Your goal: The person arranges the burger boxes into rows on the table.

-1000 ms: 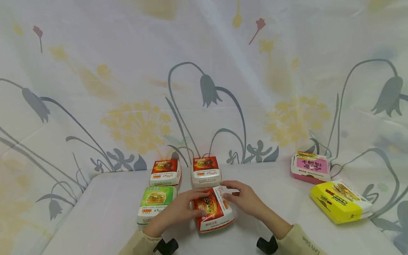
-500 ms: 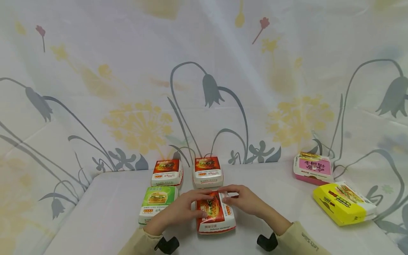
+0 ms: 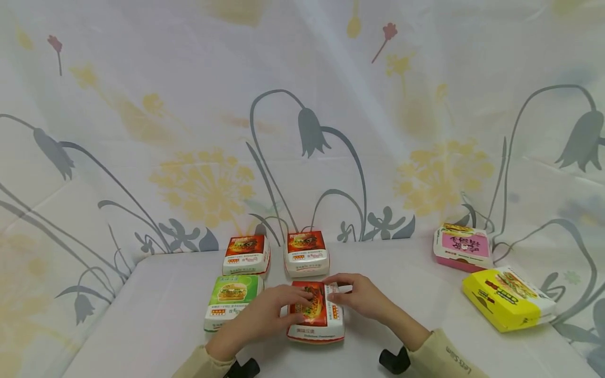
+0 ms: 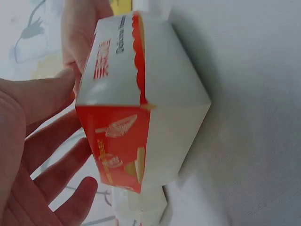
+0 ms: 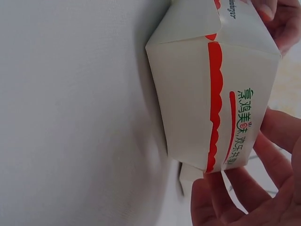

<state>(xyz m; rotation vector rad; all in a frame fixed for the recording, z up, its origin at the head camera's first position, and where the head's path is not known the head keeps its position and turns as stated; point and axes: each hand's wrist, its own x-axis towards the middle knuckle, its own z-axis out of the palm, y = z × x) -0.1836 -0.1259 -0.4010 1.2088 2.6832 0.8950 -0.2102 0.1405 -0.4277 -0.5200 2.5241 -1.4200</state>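
A red and white burger box [image 3: 317, 332] sits on the table between both hands, its lid shut down. My left hand [image 3: 264, 315] lies over its left side, thumb at the lid's edge and fingers stretched across the top; in the left wrist view these fingers [image 4: 56, 165] are spread beyond the box. Around the far right corner, my right hand [image 3: 361, 299] holds the box with thumb on the lid and fingers [image 5: 230, 197] bent against the far side. Just left of it lies a green and white burger box [image 3: 231, 292], partly behind the left hand.
Two more red and white boxes stand at the back, one at left [image 3: 246, 255] and one in the middle [image 3: 306, 254]. On the right are a pink box [image 3: 463, 247] and a yellow box [image 3: 506, 299]. A flowered curtain [image 3: 302, 184] hangs behind the table [image 3: 156, 315].
The burger box between the hands has turned from slanted to nearly square with the table edge and shifted slightly. Both hands stay on it; the other boxes keep their places.
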